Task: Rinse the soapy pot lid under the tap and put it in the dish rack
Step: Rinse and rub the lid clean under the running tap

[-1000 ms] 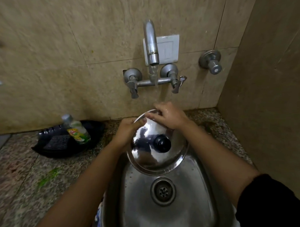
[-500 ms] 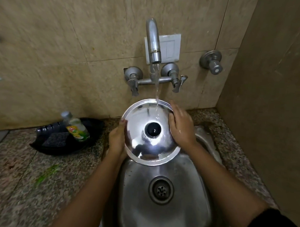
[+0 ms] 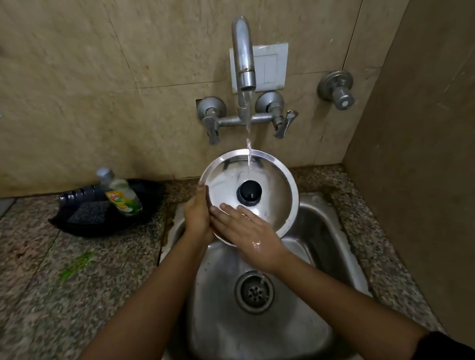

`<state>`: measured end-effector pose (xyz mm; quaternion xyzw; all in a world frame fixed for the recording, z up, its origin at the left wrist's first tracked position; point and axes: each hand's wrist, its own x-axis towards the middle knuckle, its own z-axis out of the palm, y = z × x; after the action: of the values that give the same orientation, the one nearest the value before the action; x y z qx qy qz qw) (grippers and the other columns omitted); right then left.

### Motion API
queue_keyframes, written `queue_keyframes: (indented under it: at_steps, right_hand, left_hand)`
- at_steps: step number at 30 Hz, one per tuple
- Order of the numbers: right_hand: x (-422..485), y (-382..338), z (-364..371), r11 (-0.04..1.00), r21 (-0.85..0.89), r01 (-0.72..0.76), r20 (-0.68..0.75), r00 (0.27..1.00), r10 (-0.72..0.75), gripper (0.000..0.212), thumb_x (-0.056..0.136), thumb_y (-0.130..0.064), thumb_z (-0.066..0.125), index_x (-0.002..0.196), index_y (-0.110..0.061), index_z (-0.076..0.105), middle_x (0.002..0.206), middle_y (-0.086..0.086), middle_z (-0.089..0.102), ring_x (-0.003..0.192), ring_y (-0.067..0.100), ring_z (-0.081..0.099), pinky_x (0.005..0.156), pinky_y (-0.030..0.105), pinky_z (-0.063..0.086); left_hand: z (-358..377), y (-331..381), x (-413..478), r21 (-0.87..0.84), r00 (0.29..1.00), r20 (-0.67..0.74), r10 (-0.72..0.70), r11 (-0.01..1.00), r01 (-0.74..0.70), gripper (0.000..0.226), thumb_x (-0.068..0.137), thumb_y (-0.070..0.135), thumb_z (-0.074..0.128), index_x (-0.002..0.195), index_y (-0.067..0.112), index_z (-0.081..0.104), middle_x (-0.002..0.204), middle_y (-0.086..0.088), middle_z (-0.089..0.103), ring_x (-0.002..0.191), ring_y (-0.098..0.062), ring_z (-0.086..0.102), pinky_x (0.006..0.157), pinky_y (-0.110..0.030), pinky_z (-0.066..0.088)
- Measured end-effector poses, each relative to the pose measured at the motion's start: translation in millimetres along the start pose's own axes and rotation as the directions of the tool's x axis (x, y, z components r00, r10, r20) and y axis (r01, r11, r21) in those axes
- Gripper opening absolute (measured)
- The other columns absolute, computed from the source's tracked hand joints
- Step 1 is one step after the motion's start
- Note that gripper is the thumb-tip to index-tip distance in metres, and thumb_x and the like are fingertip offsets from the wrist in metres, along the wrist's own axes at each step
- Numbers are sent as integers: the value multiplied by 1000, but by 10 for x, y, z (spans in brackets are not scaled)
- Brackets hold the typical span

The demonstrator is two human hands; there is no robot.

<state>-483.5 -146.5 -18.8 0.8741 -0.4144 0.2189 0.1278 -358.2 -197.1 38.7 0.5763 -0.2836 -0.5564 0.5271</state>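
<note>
A shiny steel pot lid (image 3: 274, 181) with a black knob (image 3: 250, 193) is held tilted over the sink (image 3: 315, 303), top side facing me. Water runs from the tap (image 3: 244, 56) onto the lid's upper part. My left hand (image 3: 197, 216) grips the lid's left rim. My right hand (image 3: 249, 234) lies flat with fingers spread on the lid's lower face, below the knob. No dish rack is in view.
A black tray (image 3: 146, 203) on the granite counter at left holds a dish soap bottle (image 3: 121, 194) and a dark scrub pad (image 3: 89, 215). A separate wall valve (image 3: 337, 90) sits at right. A brown side wall closes in the right.
My right hand slid from the lid's right edge down across its lower face. My left hand kept its grip on the left rim. The water still runs.
</note>
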Motion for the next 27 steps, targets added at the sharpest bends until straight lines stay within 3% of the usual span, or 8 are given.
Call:
queue_keyframes:
  at_steps: [4, 10, 13, 15, 19, 21, 24, 27]
  right_hand:
    - [-347, 257, -151, 999, -37, 40, -141, 989, -45, 38, 101, -11, 45, 137, -19, 50, 146, 2, 47, 138, 23, 40, 110, 39, 35]
    - [-273, 409, -469, 948, 283, -148, -240, 946, 220, 22, 91, -19, 60, 109, -15, 70, 90, 3, 75, 81, 16, 71, 69, 27, 55]
    - [-95, 532, -565, 524, 691, -498, 45, 753, 656, 17, 88, -19, 65, 101, -10, 68, 82, 4, 70, 72, 11, 66, 67, 28, 53]
    - [-5, 692, -602, 198, 856, -479, 157, 604, 781, 13, 85, -9, 67, 97, -4, 68, 85, 8, 68, 74, 10, 63, 70, 27, 51]
    - [-3, 883, -633, -372, 833, -410, 527, 381, 760, 22, 84, -5, 64, 106, -3, 67, 92, 15, 71, 74, 27, 68, 68, 32, 56]
    - [-30, 897, -636, -497, 735, -461, 661, 322, 678, 21, 84, -9, 63, 105, -5, 66, 91, 16, 72, 74, 30, 69, 67, 35, 57]
    - [-60, 883, -580, -510, 672, -537, 691, 209, 691, 20, 81, -15, 68, 98, -5, 68, 92, 18, 72, 75, 31, 69, 71, 39, 56]
    - [-80, 824, -453, -220, 653, -725, 482, 173, 859, 24, 80, -26, 68, 98, -8, 68, 91, 10, 72, 81, 29, 68, 72, 38, 53]
  left_hand:
    - [-148, 37, 161, 161, 999, -6, -42, 986, 42, 33, 92, 42, 55, 79, 15, 68, 92, -11, 72, 89, -29, 67, 87, -42, 55]
    - [-136, 84, 4, 196, 906, 182, -382, 917, 347, 50, 98, 40, 44, 128, 2, 56, 92, -19, 69, 83, -28, 65, 67, -33, 55]
    - [-87, 76, -60, 164, 920, 245, -305, 948, 271, 51, 99, 50, 33, 89, 12, 66, 80, -10, 70, 79, -24, 63, 69, -35, 53]
    - [-130, 20, -6, 141, 932, 280, -230, 970, 197, 48, 99, 51, 33, 87, 17, 65, 85, -5, 68, 76, -16, 63, 64, -28, 54]
    - [-301, -81, 128, 139, 900, 396, -183, 981, 138, 58, 95, 60, 30, 125, 22, 61, 123, -4, 68, 105, -16, 67, 77, -29, 57]
    - [-301, -68, 86, 75, 862, 465, -202, 979, 189, 61, 94, 63, 26, 129, 24, 59, 127, -3, 66, 116, -19, 62, 86, -34, 54]
    - [-220, -98, 13, 69, 880, 446, -164, 986, 149, 50, 92, 57, 39, 112, 22, 69, 110, -4, 74, 105, -20, 68, 88, -37, 52]
    - [-170, -248, -39, 102, 930, 324, -172, 984, 146, 55, 85, 62, 50, 114, 19, 69, 113, -9, 73, 107, -26, 67, 96, -44, 51]
